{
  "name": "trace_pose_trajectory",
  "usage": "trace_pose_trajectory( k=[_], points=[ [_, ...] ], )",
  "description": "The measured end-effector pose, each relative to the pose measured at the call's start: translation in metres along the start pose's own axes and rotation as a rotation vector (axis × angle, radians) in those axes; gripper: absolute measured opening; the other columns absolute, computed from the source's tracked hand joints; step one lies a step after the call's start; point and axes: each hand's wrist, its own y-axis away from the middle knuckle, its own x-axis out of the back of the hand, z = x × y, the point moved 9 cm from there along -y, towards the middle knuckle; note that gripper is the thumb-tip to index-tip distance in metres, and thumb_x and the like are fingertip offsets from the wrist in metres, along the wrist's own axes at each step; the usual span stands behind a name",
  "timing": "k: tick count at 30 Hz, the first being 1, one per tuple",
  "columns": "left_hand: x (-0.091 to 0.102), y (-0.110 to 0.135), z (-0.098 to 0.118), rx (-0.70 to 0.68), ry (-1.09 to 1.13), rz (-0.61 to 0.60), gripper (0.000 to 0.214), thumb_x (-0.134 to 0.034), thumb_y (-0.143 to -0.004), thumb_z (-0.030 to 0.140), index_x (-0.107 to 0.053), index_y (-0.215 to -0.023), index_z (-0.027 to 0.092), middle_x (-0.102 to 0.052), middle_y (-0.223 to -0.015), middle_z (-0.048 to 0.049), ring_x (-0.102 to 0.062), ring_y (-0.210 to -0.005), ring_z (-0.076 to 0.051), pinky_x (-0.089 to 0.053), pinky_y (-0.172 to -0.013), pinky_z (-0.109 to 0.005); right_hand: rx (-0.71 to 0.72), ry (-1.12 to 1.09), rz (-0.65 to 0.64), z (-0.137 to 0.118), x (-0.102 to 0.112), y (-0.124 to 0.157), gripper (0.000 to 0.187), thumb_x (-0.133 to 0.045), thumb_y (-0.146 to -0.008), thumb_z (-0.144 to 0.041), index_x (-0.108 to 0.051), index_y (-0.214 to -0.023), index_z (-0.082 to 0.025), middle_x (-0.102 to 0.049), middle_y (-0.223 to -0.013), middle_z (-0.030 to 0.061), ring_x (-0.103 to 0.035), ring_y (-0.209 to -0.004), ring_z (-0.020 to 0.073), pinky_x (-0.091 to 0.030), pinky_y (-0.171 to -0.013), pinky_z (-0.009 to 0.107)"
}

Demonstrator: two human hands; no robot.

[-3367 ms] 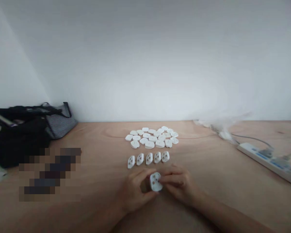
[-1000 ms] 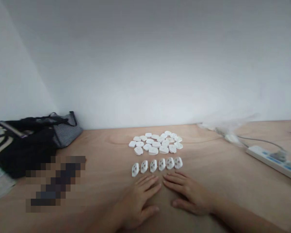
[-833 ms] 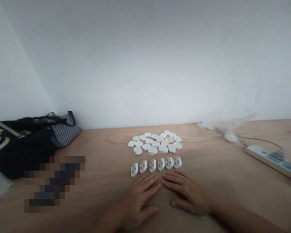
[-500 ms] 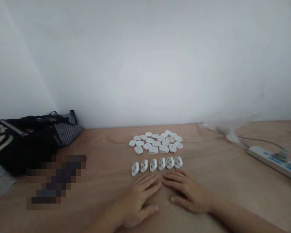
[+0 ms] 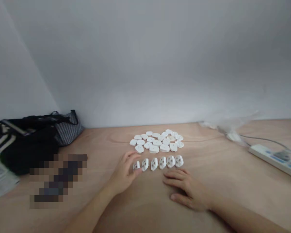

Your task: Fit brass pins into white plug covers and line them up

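Six white pieces (image 5: 162,162) sit on the table (image 5: 140,213), likely light and hard, best pinched by their sides. The left hand (image 5: 123,173) is round the leftmost piece (image 5: 136,166); I can't tell if it grips. The right hand (image 5: 190,189) lies loosely spread.

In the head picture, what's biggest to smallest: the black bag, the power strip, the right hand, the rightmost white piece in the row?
1. Black bag
2. Right hand and power strip: too close to rank; the hand looks nearer and the strip runs off the edge.
3. Rightmost white piece in the row
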Motion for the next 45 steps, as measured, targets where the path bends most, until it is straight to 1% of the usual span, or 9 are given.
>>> trace_pose_trajectory(
  k=[3,6,14,20,28,32,38,42,45],
  points=[
    [-0.015,0.0,-0.017,0.023,0.061,-0.2,0.049,-0.058,-0.082,0.03,-0.047,-0.129,0.022,-0.049,-0.132,-0.0091,-0.046,-0.121,-0.026,-0.038,-0.101,-0.04,-0.008,0.004,-0.008,0.0,0.0,-0.001,0.05,-0.055,-0.083,-0.039,-0.047,-0.131,-0.027,-0.049,-0.134,0.0084,-0.045,-0.121,0.0279,-0.028,-0.103,0.049],
    [-0.023,0.003,-0.026,0.082,0.089,-0.256,0.048,-0.059,-0.082,0.03,-0.049,-0.128,0.021,-0.054,-0.129,-0.0088,-0.05,-0.118,-0.026,-0.039,-0.1,-0.041,-0.006,0.0,-0.018,0.0,-0.001,-0.001,0.051,-0.056,-0.083,-0.04,-0.047,-0.131,-0.027,-0.049,-0.135,0.0084,-0.045,-0.121,0.0282,-0.029,-0.103,0.05],
    [-0.006,0.009,0.003,0.15,0.218,-0.14,0.042,-0.069,-0.071,0.026,-0.06,-0.112,0.022,-0.068,-0.104,-0.0052,-0.063,-0.092,-0.024,-0.05,-0.085,-0.036,-0.017,0.0,-0.017,0.002,-0.001,-0.002,0.05,-0.056,-0.083,-0.039,-0.048,-0.13,-0.027,-0.049,-0.135,0.0077,-0.045,-0.121,0.0275,-0.028,-0.104,0.049],
    [-0.033,0.018,0.042,0.164,0.417,-0.125,0.051,-0.076,-0.065,0.025,-0.059,-0.112,0.022,-0.064,-0.11,-0.0068,-0.059,-0.102,-0.026,-0.045,-0.091,-0.037,0.003,0.013,-0.004,0.001,-0.001,0.0,0.05,-0.055,-0.084,-0.04,-0.048,-0.13,-0.023,-0.049,-0.134,0.0095,-0.044,-0.122,0.0267,-0.028,-0.104,0.047],
    [-0.064,0.016,0.044,0.208,0.652,-0.091,0.037,-0.068,-0.067,0.011,-0.053,-0.1,0.018,-0.065,-0.097,-0.0052,-0.062,-0.09,-0.02,-0.049,-0.083,-0.03,0.021,0.019,0.013,0.004,-0.002,0.0,0.049,-0.056,-0.083,-0.04,-0.049,-0.129,-0.022,-0.051,-0.131,0.0103,-0.045,-0.12,0.0258,-0.029,-0.103,0.045],
    [-0.065,0.016,0.042,0.219,0.611,-0.114,0.039,-0.072,-0.065,0.014,-0.053,-0.099,0.018,-0.064,-0.094,-0.0037,-0.061,-0.088,-0.021,-0.048,-0.079,-0.03,0.023,0.007,0.001,0.007,-0.004,0.0,0.051,-0.056,-0.083,-0.039,-0.046,-0.131,-0.024,-0.05,-0.132,0.0095,-0.044,-0.12,0.0256,-0.028,-0.104,0.045],
    [-0.056,0.011,0.051,0.13,0.528,-0.125,0.042,-0.076,-0.064,0.021,-0.06,-0.102,0.019,-0.063,-0.099,-0.005,-0.059,-0.092,-0.022,-0.046,-0.082,-0.031,0.024,-0.046,0.045,0.008,-0.001,0.001,0.066,-0.055,-0.083,-0.035,-0.025,-0.141,-0.025,-0.041,-0.14,0.0084,-0.039,-0.125,0.025,-0.026,-0.105,0.044],
    [-0.054,0.01,0.054,0.087,0.483,-0.124,0.029,-0.076,-0.066,0.025,-0.064,-0.091,0.019,-0.062,-0.095,-0.0051,-0.059,-0.089,-0.022,-0.046,-0.081,-0.031,0.041,-0.035,0.016,0.007,-0.003,0.001,0.064,-0.055,-0.084,-0.034,-0.026,-0.14,-0.027,-0.042,-0.139,0.0063,-0.039,-0.125,0.0233,-0.027,-0.105,0.043],
    [-0.054,0.013,0.051,0.105,0.478,-0.096,0.034,-0.076,-0.065,0.026,-0.061,-0.095,0.019,-0.061,-0.096,-0.0056,-0.059,-0.09,-0.022,-0.046,-0.081,-0.032,0.033,-0.028,0.012,0.009,-0.004,0.001,0.064,-0.055,-0.083,-0.035,-0.027,-0.14,-0.026,-0.044,-0.138,0.0067,-0.04,-0.125,0.0234,-0.027,-0.105,0.042]
  ],
)
